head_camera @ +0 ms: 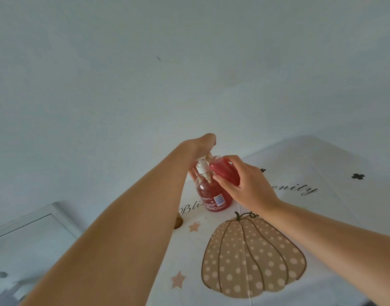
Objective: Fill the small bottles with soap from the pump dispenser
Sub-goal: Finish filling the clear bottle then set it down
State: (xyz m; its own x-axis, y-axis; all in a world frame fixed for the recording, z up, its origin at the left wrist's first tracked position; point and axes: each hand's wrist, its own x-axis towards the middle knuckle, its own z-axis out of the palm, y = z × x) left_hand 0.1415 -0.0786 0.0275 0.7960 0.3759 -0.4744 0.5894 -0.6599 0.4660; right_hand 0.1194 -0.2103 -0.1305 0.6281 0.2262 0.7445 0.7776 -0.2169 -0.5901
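Note:
A clear pump dispenser (pixel 212 196) of red soap with a white pump head stands on the table at its far left edge. My left hand (pixel 201 145) reaches over it from the left and rests on the pump head, the fingers curled down around it. My right hand (pixel 249 184) holds a small bottle (pixel 223 171) filled with red soap, tilted, its mouth up against the pump nozzle. Part of the small bottle is hidden behind my fingers.
The table (pixel 322 164) wears a white cloth with a dotted pumpkin print (pixel 253 257), stars and script lettering. A small brown object (pixel 178 221) peeks from behind my left forearm. A white cabinet (pixel 30 235) stands at lower left. A plain wall fills the background.

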